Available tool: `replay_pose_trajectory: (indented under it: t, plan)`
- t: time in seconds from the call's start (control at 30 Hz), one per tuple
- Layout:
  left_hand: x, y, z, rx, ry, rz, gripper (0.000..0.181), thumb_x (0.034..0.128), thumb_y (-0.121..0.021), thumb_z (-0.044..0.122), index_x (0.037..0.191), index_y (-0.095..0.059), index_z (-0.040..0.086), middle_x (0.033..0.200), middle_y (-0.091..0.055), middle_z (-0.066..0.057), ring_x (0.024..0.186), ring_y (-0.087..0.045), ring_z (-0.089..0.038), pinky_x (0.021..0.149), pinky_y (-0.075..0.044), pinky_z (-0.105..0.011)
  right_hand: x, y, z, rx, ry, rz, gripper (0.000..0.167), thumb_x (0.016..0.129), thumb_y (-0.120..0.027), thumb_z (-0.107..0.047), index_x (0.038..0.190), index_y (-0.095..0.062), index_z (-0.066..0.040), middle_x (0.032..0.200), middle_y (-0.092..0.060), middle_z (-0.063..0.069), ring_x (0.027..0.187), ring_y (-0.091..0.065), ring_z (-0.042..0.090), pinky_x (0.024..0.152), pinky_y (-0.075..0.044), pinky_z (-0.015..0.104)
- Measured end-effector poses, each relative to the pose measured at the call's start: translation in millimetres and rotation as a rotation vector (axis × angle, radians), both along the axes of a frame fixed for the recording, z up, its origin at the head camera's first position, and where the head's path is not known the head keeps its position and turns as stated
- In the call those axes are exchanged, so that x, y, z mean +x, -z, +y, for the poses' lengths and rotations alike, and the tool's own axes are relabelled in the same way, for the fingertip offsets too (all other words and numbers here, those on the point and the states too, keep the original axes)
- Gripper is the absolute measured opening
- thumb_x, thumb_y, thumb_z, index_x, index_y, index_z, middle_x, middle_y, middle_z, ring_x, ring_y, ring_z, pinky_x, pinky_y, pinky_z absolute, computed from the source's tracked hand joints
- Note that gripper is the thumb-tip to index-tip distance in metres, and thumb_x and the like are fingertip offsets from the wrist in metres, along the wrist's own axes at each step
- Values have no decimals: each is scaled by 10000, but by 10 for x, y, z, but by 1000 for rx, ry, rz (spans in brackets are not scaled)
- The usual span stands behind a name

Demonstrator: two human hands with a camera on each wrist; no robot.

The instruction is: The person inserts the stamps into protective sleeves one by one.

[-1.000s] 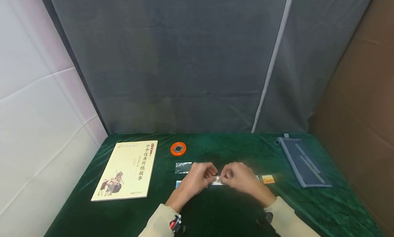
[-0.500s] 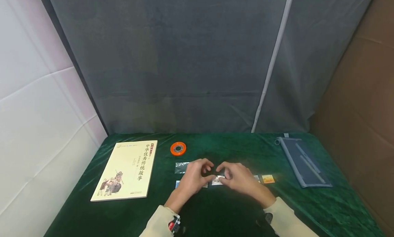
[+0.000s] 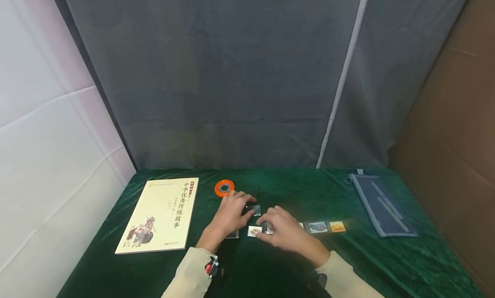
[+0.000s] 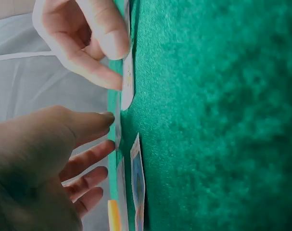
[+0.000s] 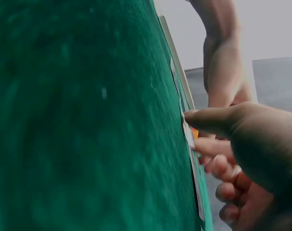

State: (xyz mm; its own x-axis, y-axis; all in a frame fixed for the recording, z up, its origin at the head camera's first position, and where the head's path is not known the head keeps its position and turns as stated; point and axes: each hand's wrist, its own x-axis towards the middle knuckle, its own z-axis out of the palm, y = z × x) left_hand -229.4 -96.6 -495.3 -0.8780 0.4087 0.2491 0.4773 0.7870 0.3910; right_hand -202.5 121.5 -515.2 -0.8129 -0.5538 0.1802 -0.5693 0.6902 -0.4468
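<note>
In the head view a small white postage stamp (image 3: 254,231) with a picture lies on green cloth. My right hand (image 3: 288,231) pinches its right side between thumb and index finger; part of another stamp (image 3: 269,229) shows under that hand. A clear plastic sleeve (image 3: 254,210) lies behind the stamp. My left hand (image 3: 230,214) reaches over it with fingers spread, thumb and index finger beside it; contact is unclear. Beneath the left wrist shows the edge of another stamp (image 3: 233,235), seen on edge as a bluish stamp (image 4: 137,180) in the left wrist view.
A blue stamp (image 3: 318,227) and a yellow stamp (image 3: 337,226) lie to the right. An orange tape roll (image 3: 224,188) sits behind my left hand. A cream book (image 3: 158,216) lies on the left, a blue zip pouch (image 3: 383,205) on the right.
Both hands have shifted left from around the middle stamp. The left hand has moved back over the clear sleeve; the right hand now covers that middle stamp and uncovers the blue one.
</note>
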Motion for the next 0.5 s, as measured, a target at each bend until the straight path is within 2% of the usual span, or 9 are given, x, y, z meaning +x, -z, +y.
replay_pose_trajectory:
  t: [0.1,0.27,0.37,0.5]
  plan:
    - [-20,9,2,-23,-8,-11,304,955,-847,193,1242,-777,121,1228,-767,-85,1152,-632,-317,1055,-514,-557,10,-8,-55,32,5,21,281,910,-890,-392,1111,-813,-211,851,-524,-127,824,-428,58,713,-389,215]
    - [-51,3,-8,15,-9,-58,320,924,-874,153,1225,-776,108,1138,-762,-75,1100,-632,-293,1021,-515,-545,24,-16,-91,5,5,23,236,890,-911,-366,1051,-796,-238,900,-524,-129,855,-435,51,744,-411,217]
    - [-69,-5,-6,51,3,-80,316,918,-876,131,1217,-776,107,1078,-747,-56,1064,-636,-275,1001,-519,-531,33,4,-84,-40,3,-13,184,902,-903,-330,1019,-780,-257,922,-547,-133,889,-462,42,780,-445,232]
    - [-97,5,3,99,38,-91,282,923,-852,56,1190,-777,110,997,-705,-21,948,-645,-205,907,-576,-417,41,35,-54,-123,-20,-86,116,927,-881,-253,964,-775,-281,911,-572,-138,903,-508,52,811,-463,248]
